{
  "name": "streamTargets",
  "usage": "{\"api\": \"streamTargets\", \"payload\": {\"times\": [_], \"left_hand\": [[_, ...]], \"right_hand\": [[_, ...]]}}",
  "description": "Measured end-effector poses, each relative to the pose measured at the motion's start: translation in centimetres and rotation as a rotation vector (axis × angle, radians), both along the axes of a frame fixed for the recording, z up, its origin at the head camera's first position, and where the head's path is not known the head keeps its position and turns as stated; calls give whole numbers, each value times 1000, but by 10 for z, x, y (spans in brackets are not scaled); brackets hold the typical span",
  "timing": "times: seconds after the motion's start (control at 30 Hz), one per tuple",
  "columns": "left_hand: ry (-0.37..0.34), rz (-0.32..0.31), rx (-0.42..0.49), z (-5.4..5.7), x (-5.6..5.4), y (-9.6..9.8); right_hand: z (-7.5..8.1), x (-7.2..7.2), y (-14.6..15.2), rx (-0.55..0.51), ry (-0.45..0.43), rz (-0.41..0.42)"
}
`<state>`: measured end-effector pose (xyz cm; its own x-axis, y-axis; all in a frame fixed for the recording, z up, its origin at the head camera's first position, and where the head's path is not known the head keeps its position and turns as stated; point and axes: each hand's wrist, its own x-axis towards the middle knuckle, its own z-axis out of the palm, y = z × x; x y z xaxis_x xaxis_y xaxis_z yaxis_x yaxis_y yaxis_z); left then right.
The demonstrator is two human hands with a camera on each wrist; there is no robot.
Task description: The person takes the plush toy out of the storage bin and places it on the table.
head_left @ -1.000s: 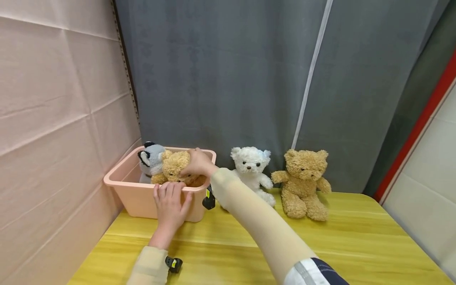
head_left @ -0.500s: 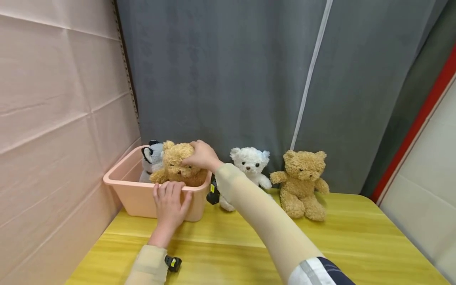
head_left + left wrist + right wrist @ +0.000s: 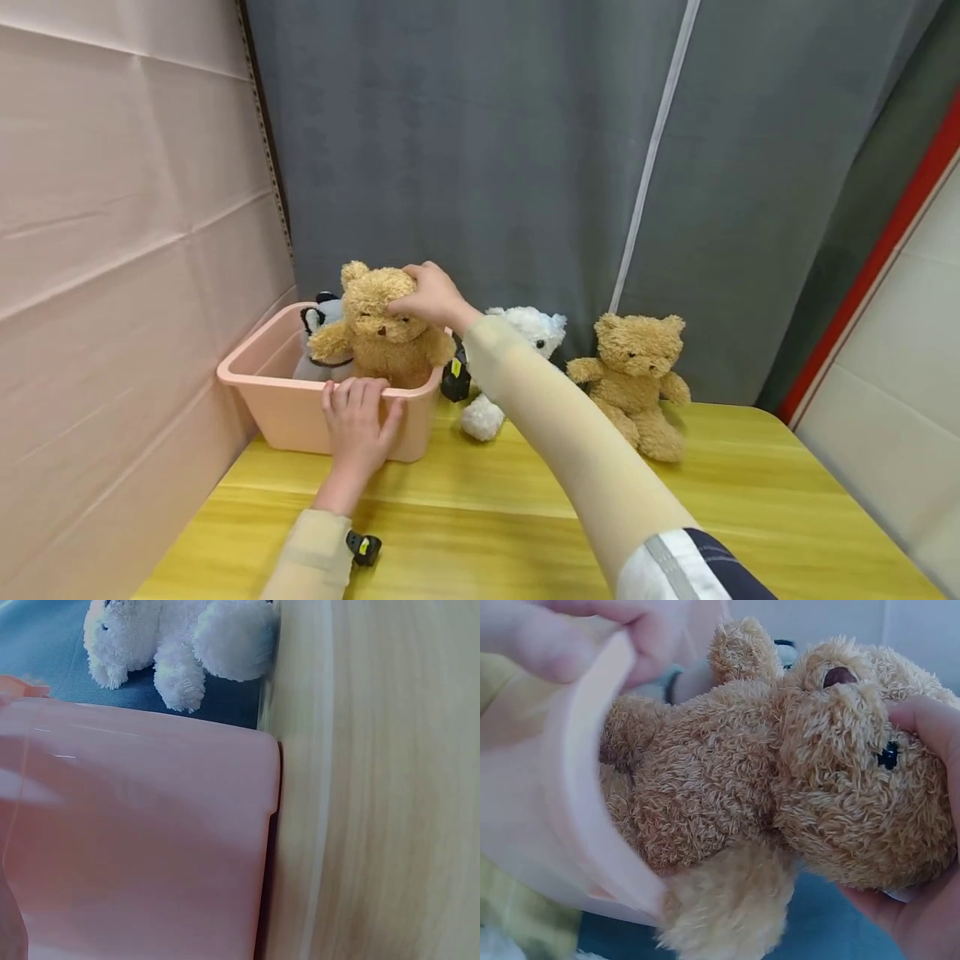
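My right hand (image 3: 433, 297) grips a light-brown teddy bear (image 3: 390, 343) by its head, thumb across the face. The bear is upright, its head and arms above the rim of a pink plastic bin (image 3: 296, 417) and its lower body inside. In the right wrist view the teddy bear (image 3: 705, 772) leans past the rim, one arm hanging over it. With fingers hooked over the bin's front rim, my left hand (image 3: 360, 421) holds the bin. Behind the bear in the bin sits a grey-and-white plush animal (image 3: 322, 350) with black-edged ears, partly hidden.
Right of the bin sits a white teddy bear (image 3: 536, 329), partly covered by my right forearm. Another brown teddy bear (image 3: 637, 383) sits further right on the wooden table (image 3: 480, 500). A grey curtain (image 3: 480, 167) hangs behind, and a pale wall (image 3: 112, 250) stands on the left.
My right hand has raised the brown teddy bear from deep in the bin, so its head and chest now show above the rim. The left hand has stayed on the rim.
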<state>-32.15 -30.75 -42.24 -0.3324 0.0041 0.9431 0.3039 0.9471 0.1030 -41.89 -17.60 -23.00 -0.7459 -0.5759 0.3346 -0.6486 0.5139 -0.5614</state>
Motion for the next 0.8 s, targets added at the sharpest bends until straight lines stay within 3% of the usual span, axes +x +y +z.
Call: {"api": "streamTargets", "payload": {"times": [0.23,0.4,0.57,0.8], "left_hand": [[-13,-3,10,2,-2,-1],[-39,-12,13,3,-4,-2],[-62,-2,15,2,-3,-6],[-30,24,40,-5,1,-9]], "right_hand": [[25,-12,19,-58,5,-21],[41,-19,41,-125,-2,24],[54,-17,53,-154,22,48],[68,-13,61,-193,59,37]]}}
